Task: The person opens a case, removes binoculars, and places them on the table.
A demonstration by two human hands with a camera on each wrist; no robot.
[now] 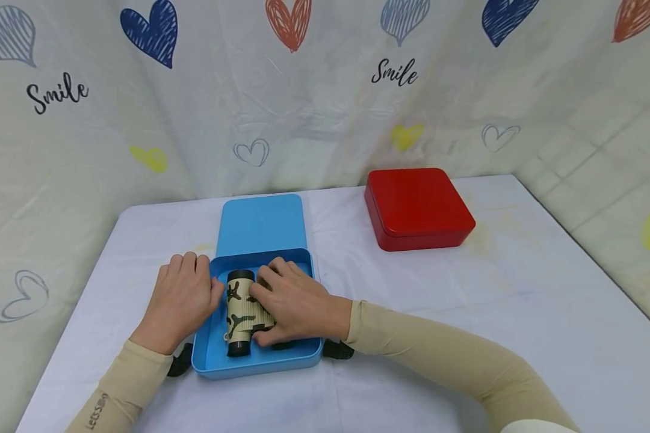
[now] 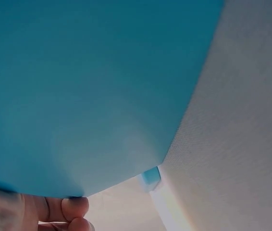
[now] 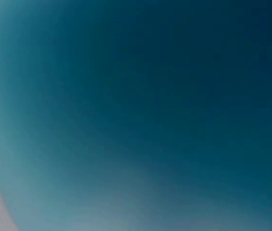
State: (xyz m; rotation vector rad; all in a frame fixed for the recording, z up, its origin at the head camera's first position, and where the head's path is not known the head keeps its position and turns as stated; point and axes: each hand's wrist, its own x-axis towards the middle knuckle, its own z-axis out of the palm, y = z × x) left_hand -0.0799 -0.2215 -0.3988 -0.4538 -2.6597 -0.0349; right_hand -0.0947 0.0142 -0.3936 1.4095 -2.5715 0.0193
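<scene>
Camouflage-patterned binoculars (image 1: 241,307) with black ends lie inside a shallow blue box (image 1: 260,365). My right hand (image 1: 298,304) reaches over the box's right side and grips the binoculars, covering much of their right barrel. At the box's left wall, my left hand (image 1: 181,297) holds the rim, its thumb on the inner side. The left wrist view has the bent fingers (image 2: 73,208) against the blue wall (image 2: 92,120). Only the box's blurred blue side (image 3: 126,120) fills the right wrist view; the right hand does not show there.
Directly behind the box lies a flat blue lid (image 1: 262,224). A closed red box (image 1: 417,207) stands at the back right of the white-covered table (image 1: 411,367). Beyond the table's back edge hangs a heart-printed curtain (image 1: 325,102).
</scene>
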